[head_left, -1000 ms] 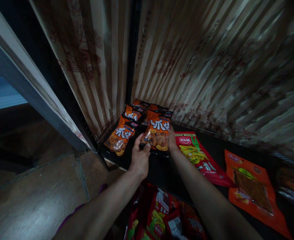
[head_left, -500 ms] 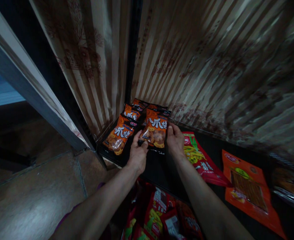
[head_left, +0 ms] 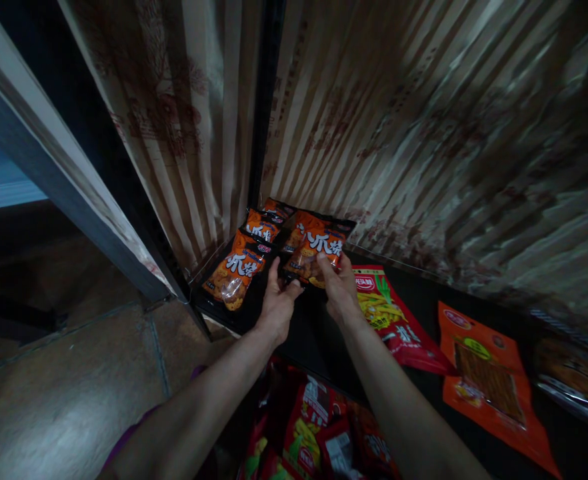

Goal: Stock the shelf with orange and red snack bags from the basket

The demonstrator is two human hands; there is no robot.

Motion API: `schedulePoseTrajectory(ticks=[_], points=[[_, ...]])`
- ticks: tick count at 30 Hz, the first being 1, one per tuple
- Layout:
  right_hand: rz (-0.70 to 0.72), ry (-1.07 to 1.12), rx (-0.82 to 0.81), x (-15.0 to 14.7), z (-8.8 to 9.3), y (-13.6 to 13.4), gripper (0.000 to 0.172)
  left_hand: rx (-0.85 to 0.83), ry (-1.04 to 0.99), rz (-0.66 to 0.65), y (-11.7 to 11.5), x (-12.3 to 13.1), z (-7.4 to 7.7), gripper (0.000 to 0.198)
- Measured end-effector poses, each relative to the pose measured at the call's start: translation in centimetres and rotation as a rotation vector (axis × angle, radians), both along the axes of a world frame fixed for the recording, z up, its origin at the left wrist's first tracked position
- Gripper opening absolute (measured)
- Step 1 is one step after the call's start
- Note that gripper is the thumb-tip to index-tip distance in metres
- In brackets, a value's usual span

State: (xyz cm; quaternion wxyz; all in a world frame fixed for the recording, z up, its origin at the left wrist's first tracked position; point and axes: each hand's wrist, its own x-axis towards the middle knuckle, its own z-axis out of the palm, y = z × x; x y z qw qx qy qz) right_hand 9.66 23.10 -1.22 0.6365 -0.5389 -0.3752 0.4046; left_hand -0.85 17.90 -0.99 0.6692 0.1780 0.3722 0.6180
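An orange and black snack bag (head_left: 307,257) with white lettering is tilted in front of a similar bag at the back of the dark shelf. My right hand (head_left: 341,287) is closed on its lower right side, thumb across the front and fingers partly hidden. At the lower left corner, my left hand (head_left: 278,303) has its thumb against the bag's bottom edge and its index finger beside it; its other fingers are hidden. More bags of the same kind, including a near one (head_left: 237,270) and one behind (head_left: 261,225), lie to the left.
Right of my hands lie a red snack bag (head_left: 399,320) and an orange packet (head_left: 491,380) on the dark shelf (head_left: 314,337). Several red bags (head_left: 307,427) are below, in front of the shelf. Patterned curtain-like sheets (head_left: 354,120) and a dark post (head_left: 265,100) stand behind.
My right hand has shifted from the bag's right edge onto its lower front. The bag's top has swung to the right, uncovering part of the bag behind. My left hand has barely moved.
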Motion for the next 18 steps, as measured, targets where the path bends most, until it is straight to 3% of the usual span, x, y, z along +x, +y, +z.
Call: schedulePoseTrajectory(ticks=[7,18], points=[[-0.031,-0.083,0.033,-0.9,-0.1,1.9,0.050,-0.026,0.017,0.031,0.1,0.1,0.2,0.054],[-0.078,-0.333,0.076,-1.0,-1.4,3.7,0.054,-0.058,0.058,0.048,0.3,-0.1,0.0,0.050]])
